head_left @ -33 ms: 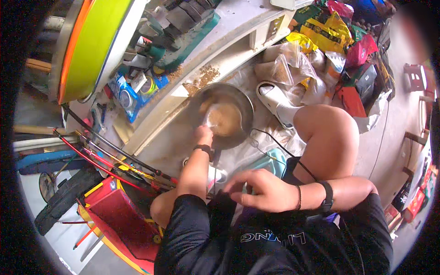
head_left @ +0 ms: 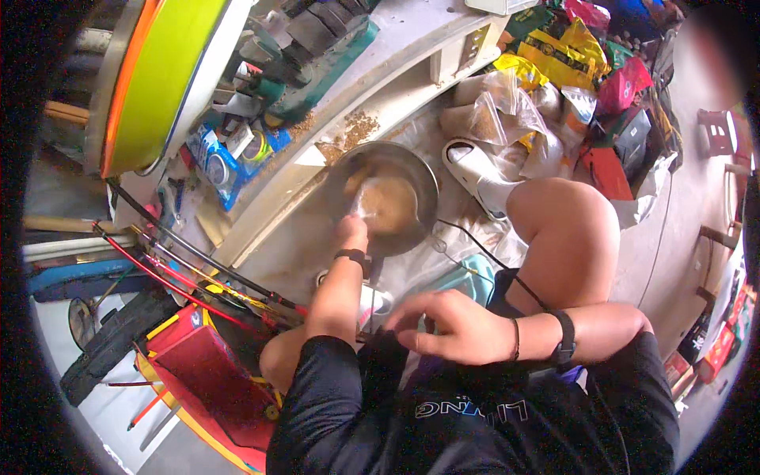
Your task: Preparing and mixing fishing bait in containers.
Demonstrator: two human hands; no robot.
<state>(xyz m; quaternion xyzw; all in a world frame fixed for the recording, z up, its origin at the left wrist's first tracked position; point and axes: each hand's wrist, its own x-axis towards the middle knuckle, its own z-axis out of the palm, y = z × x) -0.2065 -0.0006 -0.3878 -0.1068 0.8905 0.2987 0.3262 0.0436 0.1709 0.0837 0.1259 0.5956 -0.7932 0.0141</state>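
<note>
Below — left hand (head_left: 353, 231) tight round a pale tool (head_left: 364, 209) in a basin (head_left: 428, 190) — right hand (head_left: 457, 328) loose-fingered.

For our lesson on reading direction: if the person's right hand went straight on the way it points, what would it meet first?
The right hand would probably meet the person's left forearm first, though depth is unclear, so it might pass above it.

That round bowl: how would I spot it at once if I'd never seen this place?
Find the long pale ledge slanting across the upper middle. Just below it sits the round dark bowl, with the person's left hand over it. Unlike the white shoe and clear bags to its right, it's open and holds brown material.
</note>
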